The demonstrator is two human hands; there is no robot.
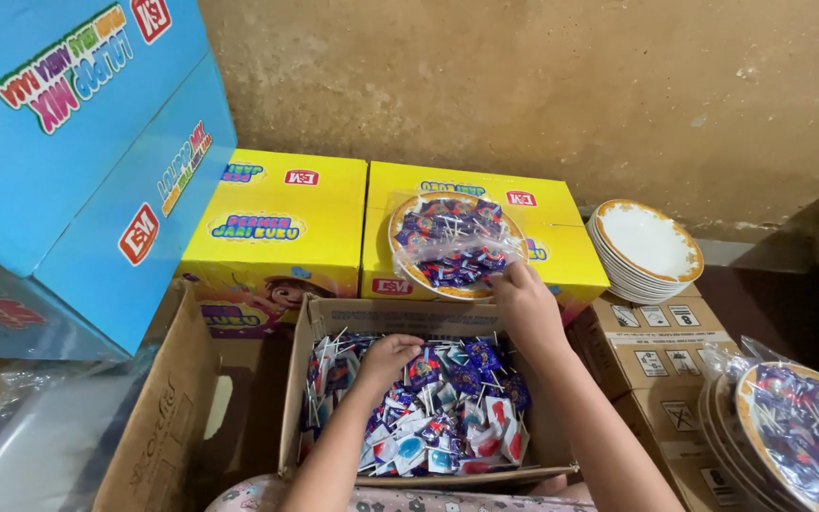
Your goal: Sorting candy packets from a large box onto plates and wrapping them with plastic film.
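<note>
The bagged plate (454, 245), pinched by the right hand (526, 301), could be tipped off the yellow box (485, 237) while lollipops (428, 417) are grabbed by the left hand (389, 358).

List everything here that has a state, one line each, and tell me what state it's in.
Cardboard box: open, full of wrapped lollipops.
Left hand: down in the lollipops.
Right hand: touching the wrapped plate.
Wrapped plate: loaded with lollipops, resting on a yellow box.
Yellow boxes: closed.
Plate stack: empty, tilted.
Plate at right: filled, wrapped.
</note>
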